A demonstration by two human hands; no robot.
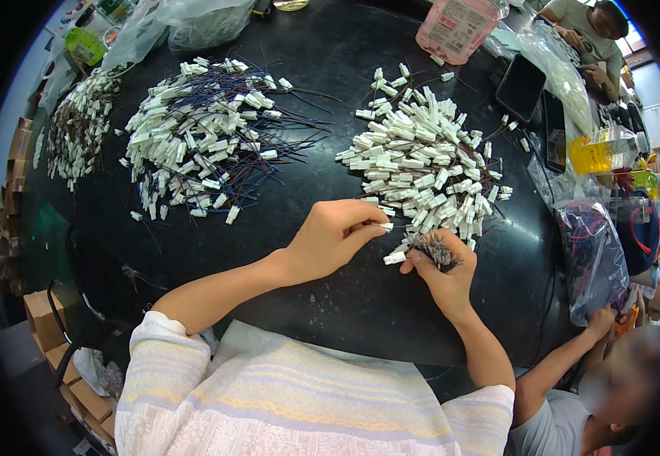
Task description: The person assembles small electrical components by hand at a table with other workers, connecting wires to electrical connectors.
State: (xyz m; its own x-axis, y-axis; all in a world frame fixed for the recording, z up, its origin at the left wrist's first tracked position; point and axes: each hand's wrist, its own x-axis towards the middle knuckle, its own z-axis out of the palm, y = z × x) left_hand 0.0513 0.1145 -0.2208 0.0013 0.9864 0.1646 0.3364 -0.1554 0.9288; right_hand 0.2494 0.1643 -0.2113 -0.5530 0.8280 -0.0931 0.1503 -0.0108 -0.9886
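My left hand (330, 237) pinches a small white plastic connector (385, 226) between thumb and fingertips at the near edge of a pile of white connectors with dark wires (421, 167). My right hand (442, 275) grips a bundle of dark wire ends (436, 248), with one white connector (395, 258) sticking out to its left. Both hands hover just above the black table (322, 137), close together.
A second pile of wired connectors (204, 129) lies at the centre left, a third (79, 129) at the far left. Clear bags, a pink container (455, 26), dark tablets (521, 87), a yellow bottle (600, 150) and a bag of wires (596, 254) line the right side. Two other people sit at the right.
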